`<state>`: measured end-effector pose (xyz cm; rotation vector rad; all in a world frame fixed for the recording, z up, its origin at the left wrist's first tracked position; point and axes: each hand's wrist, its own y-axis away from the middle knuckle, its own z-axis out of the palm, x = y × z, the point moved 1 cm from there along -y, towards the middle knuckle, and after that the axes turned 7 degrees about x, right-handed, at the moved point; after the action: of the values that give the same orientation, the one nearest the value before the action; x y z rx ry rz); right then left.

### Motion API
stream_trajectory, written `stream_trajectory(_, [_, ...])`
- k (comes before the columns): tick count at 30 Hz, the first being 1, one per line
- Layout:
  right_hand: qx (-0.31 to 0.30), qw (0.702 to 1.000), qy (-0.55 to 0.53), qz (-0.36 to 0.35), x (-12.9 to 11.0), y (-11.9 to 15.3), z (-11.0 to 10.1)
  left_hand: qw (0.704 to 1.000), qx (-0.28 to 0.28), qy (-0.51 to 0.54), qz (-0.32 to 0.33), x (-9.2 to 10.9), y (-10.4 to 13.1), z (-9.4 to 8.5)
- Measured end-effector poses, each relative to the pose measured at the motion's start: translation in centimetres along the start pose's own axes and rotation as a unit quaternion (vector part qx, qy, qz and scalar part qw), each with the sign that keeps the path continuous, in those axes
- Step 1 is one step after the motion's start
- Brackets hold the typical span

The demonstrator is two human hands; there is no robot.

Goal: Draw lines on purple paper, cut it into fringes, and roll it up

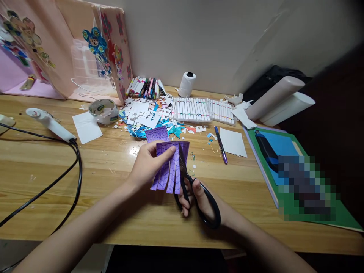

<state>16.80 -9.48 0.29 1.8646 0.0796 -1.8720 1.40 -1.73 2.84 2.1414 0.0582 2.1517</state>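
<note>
My left hand pinches a sheet of purple paper with dark wavy lines, thumb on top. The sheet's near part is slit into several strips that hang toward me. In my right hand is a pair of black-handled scissors, fingers and thumb through the loops. The scissor blades lie at the right part of the paper, pointing away from me. Behind my left fingers, another purple piece shows; whether it joins the sheet I cannot tell.
Paper scraps are heaped behind my hands, beside boxed markers and a tape roll. A purple pen and white paper lie at right, near a green folder. Black cables cross the left.
</note>
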Motion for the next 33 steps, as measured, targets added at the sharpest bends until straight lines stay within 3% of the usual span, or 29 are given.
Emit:
stream_trajectory(7, [0.038,0.997,0.032,-0.06,0.3,-0.2,-0.1,0.992,-0.047,0.056,-0.099,-0.3,0.8,0.8])
stream_trajectory(16, [0.07,0.995,0.036,-0.067,1.1,-0.5,0.0,0.988,-0.073,0.07,-0.116,-0.2,0.8,0.9])
stream_trajectory(21, [0.065,0.997,0.017,-0.042,1.2,-0.5,-0.3,0.995,-0.092,-0.03,-0.011,0.1,0.2,0.5])
stream_trajectory(24, [0.031,0.997,0.051,-0.05,0.4,-0.2,-0.6,0.987,-0.101,-0.107,0.07,0.4,-0.2,-0.1])
stream_trajectory(30, [-0.032,0.999,0.017,-0.024,-1.0,0.6,-0.9,0.947,-0.004,-0.246,0.207,1.0,-0.9,-1.4])
stream_trajectory(33, [-0.041,0.999,0.02,-0.011,-1.4,0.8,-0.7,0.933,0.024,-0.264,0.245,1.1,-0.9,-1.6])
